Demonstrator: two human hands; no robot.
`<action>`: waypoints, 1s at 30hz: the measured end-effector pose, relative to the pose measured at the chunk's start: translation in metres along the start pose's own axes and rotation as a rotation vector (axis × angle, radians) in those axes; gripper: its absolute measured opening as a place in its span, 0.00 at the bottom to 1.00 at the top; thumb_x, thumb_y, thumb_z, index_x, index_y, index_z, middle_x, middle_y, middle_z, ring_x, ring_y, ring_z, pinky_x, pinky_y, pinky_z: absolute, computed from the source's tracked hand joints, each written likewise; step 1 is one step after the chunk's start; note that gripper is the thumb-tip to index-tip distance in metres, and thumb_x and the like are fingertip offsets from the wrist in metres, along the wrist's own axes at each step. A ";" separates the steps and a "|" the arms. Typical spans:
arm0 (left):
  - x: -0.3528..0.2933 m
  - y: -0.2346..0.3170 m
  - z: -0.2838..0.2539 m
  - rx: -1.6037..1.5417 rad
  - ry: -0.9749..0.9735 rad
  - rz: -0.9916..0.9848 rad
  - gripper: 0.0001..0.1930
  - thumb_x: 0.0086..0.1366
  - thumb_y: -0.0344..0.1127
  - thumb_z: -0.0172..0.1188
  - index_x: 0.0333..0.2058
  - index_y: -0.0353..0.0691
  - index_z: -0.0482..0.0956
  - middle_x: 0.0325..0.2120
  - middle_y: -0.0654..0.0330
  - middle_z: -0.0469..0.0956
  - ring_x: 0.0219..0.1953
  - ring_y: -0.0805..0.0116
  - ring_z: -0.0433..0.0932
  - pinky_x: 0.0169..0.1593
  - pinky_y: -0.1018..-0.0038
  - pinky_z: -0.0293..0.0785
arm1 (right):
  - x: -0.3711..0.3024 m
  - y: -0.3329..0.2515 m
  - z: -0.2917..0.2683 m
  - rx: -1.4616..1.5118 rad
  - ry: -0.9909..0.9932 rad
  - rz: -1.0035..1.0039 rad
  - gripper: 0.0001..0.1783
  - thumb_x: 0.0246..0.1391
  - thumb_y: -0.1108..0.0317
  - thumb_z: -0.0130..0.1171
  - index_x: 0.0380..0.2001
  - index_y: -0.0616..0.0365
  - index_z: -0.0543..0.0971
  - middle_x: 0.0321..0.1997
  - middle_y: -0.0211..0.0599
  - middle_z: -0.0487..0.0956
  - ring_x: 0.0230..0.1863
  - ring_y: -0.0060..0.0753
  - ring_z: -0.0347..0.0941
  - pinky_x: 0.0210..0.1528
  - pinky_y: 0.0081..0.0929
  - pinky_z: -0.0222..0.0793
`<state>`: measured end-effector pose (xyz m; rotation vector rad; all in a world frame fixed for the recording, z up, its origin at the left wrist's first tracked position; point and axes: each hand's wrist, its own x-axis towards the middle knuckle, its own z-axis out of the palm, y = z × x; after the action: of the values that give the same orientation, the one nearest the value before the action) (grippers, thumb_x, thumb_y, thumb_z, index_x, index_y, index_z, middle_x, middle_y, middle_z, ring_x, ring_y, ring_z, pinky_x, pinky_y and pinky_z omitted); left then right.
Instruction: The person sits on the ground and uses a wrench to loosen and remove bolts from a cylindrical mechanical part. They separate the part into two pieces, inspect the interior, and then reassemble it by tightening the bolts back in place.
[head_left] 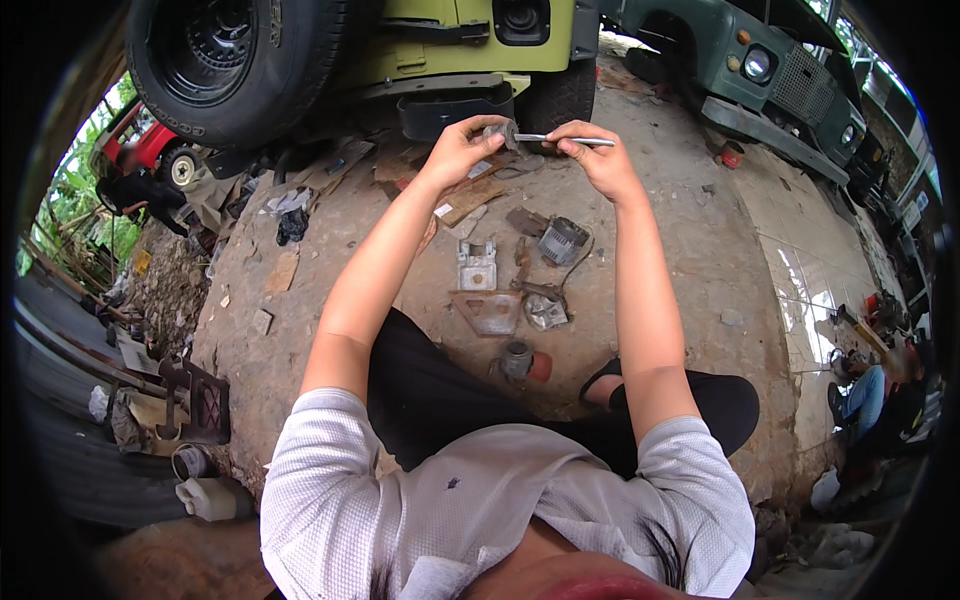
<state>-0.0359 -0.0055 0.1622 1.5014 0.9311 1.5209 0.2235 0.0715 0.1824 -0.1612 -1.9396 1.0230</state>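
Both my arms are stretched out ahead, over the concrete floor. My left hand [460, 152] is closed round a small grey metal part [509, 134]; its exact kind does not show. In the fingers of my right hand [602, 168] is a slim silver tool [592, 142], its thin end pointing left and meeting the part. Below the hands lie a finned grey metal block [562, 241] with a cord beside it, a pale metal bracket [477, 268] and a rusty-edged triangular plate [490, 314]. Closer to my legs stands a dark round container [516, 360] next to an orange piece.
A yellow-green vehicle [420, 58] with a large tyre [300, 90] stands just ahead, a dark green vehicle [740, 75] at the far right. Cardboard scraps [470, 203] litter the floor. One person [150, 190] is far left, another [880, 395] at right. A white jug [208, 498] is near left.
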 end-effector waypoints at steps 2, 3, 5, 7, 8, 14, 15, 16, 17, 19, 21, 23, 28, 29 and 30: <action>0.003 -0.007 -0.008 0.113 -0.052 -0.006 0.23 0.70 0.33 0.68 0.60 0.31 0.76 0.47 0.56 0.84 0.49 0.72 0.82 0.55 0.72 0.80 | -0.001 0.010 0.005 0.102 0.065 0.095 0.10 0.64 0.67 0.66 0.43 0.62 0.86 0.39 0.34 0.87 0.42 0.25 0.81 0.47 0.24 0.75; -0.001 -0.010 -0.007 0.098 -0.058 0.020 0.23 0.69 0.32 0.68 0.60 0.30 0.76 0.47 0.56 0.84 0.49 0.72 0.82 0.55 0.71 0.80 | -0.005 0.017 0.012 0.129 0.111 0.120 0.10 0.65 0.67 0.66 0.43 0.62 0.86 0.38 0.34 0.88 0.41 0.25 0.81 0.47 0.24 0.75; 0.004 -0.010 -0.009 0.076 -0.061 0.016 0.23 0.68 0.28 0.68 0.60 0.29 0.76 0.47 0.54 0.84 0.49 0.71 0.82 0.55 0.72 0.81 | -0.001 0.031 0.018 0.182 0.233 0.103 0.13 0.66 0.62 0.65 0.42 0.63 0.85 0.36 0.37 0.88 0.37 0.23 0.79 0.42 0.22 0.73; 0.003 -0.002 -0.008 0.221 -0.064 -0.039 0.25 0.65 0.29 0.72 0.59 0.31 0.78 0.50 0.55 0.83 0.50 0.72 0.81 0.56 0.72 0.79 | -0.009 0.047 0.023 0.321 0.333 0.190 0.15 0.67 0.59 0.64 0.42 0.62 0.84 0.36 0.38 0.88 0.34 0.21 0.78 0.37 0.19 0.69; 0.003 -0.007 -0.009 0.263 -0.071 -0.047 0.27 0.63 0.32 0.74 0.59 0.32 0.78 0.51 0.56 0.83 0.51 0.71 0.81 0.58 0.71 0.77 | -0.014 0.055 0.025 0.388 0.385 0.234 0.16 0.67 0.58 0.64 0.41 0.62 0.84 0.36 0.39 0.88 0.33 0.20 0.77 0.35 0.18 0.67; 0.012 -0.027 -0.001 0.311 -0.084 -0.083 0.22 0.67 0.31 0.70 0.57 0.31 0.79 0.49 0.57 0.83 0.46 0.73 0.82 0.53 0.74 0.81 | -0.025 0.075 0.040 0.444 0.433 0.271 0.14 0.67 0.60 0.64 0.43 0.62 0.84 0.37 0.41 0.88 0.34 0.21 0.78 0.36 0.19 0.67; 0.016 -0.033 -0.003 0.215 -0.074 -0.146 0.22 0.68 0.34 0.69 0.57 0.31 0.79 0.49 0.57 0.83 0.46 0.73 0.82 0.53 0.74 0.81 | -0.026 0.077 0.044 0.437 0.438 0.232 0.13 0.67 0.61 0.65 0.43 0.63 0.84 0.37 0.41 0.88 0.35 0.22 0.79 0.37 0.20 0.69; 0.019 -0.041 -0.006 0.119 -0.063 -0.209 0.22 0.69 0.36 0.69 0.57 0.30 0.79 0.49 0.57 0.83 0.46 0.73 0.82 0.53 0.74 0.81 | -0.028 0.079 0.046 0.430 0.443 0.193 0.13 0.67 0.63 0.65 0.44 0.63 0.84 0.38 0.41 0.88 0.37 0.23 0.79 0.39 0.21 0.71; 0.022 -0.047 -0.009 0.024 -0.050 -0.272 0.23 0.70 0.39 0.68 0.57 0.30 0.79 0.50 0.57 0.83 0.45 0.72 0.83 0.53 0.74 0.82 | -0.032 0.083 0.048 0.297 0.392 0.080 0.13 0.66 0.64 0.65 0.45 0.64 0.84 0.39 0.41 0.88 0.39 0.24 0.80 0.41 0.22 0.71; 0.025 -0.047 -0.012 -0.100 -0.120 -0.466 0.27 0.71 0.43 0.67 0.59 0.28 0.76 0.52 0.55 0.82 0.48 0.70 0.83 0.55 0.72 0.81 | -0.043 0.092 0.049 0.016 0.279 -0.140 0.13 0.66 0.65 0.65 0.46 0.65 0.84 0.41 0.41 0.88 0.42 0.27 0.80 0.45 0.23 0.73; 0.027 -0.048 -0.010 -0.148 -0.113 -0.604 0.27 0.70 0.41 0.69 0.59 0.28 0.76 0.51 0.54 0.82 0.49 0.70 0.83 0.55 0.73 0.81 | -0.055 0.096 0.044 -0.014 0.262 -0.021 0.14 0.66 0.64 0.66 0.47 0.65 0.84 0.41 0.40 0.88 0.42 0.27 0.80 0.45 0.23 0.73; 0.019 -0.051 -0.002 0.129 -0.086 -0.429 0.25 0.67 0.36 0.71 0.58 0.29 0.77 0.50 0.54 0.83 0.48 0.70 0.83 0.54 0.73 0.81 | -0.060 0.101 0.045 0.135 0.299 0.115 0.15 0.66 0.63 0.66 0.47 0.65 0.84 0.42 0.39 0.88 0.41 0.26 0.79 0.44 0.22 0.73; 0.012 -0.041 0.016 0.775 0.012 -0.139 0.23 0.56 0.32 0.79 0.51 0.38 0.86 0.45 0.60 0.87 0.45 0.74 0.83 0.51 0.73 0.80 | -0.069 0.125 0.056 0.813 0.449 0.369 0.15 0.67 0.61 0.64 0.47 0.61 0.83 0.43 0.41 0.88 0.37 0.21 0.77 0.37 0.18 0.67; 0.009 -0.046 0.015 0.756 0.010 -0.025 0.23 0.52 0.34 0.80 0.49 0.41 0.87 0.45 0.60 0.87 0.45 0.73 0.84 0.50 0.72 0.80 | -0.070 0.128 0.059 0.867 0.474 0.395 0.14 0.69 0.60 0.62 0.47 0.61 0.82 0.41 0.42 0.89 0.35 0.19 0.76 0.33 0.15 0.63; 0.006 -0.041 0.017 0.831 0.033 -0.007 0.24 0.52 0.34 0.80 0.49 0.41 0.87 0.45 0.60 0.87 0.45 0.73 0.84 0.50 0.72 0.80 | -0.071 0.130 0.058 0.833 0.509 0.408 0.14 0.69 0.61 0.62 0.47 0.61 0.82 0.40 0.41 0.89 0.34 0.19 0.76 0.33 0.16 0.63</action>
<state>-0.0173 0.0168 0.1278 2.0181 1.7144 1.1952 0.1840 0.0875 0.0288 -0.3102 -0.9335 1.7741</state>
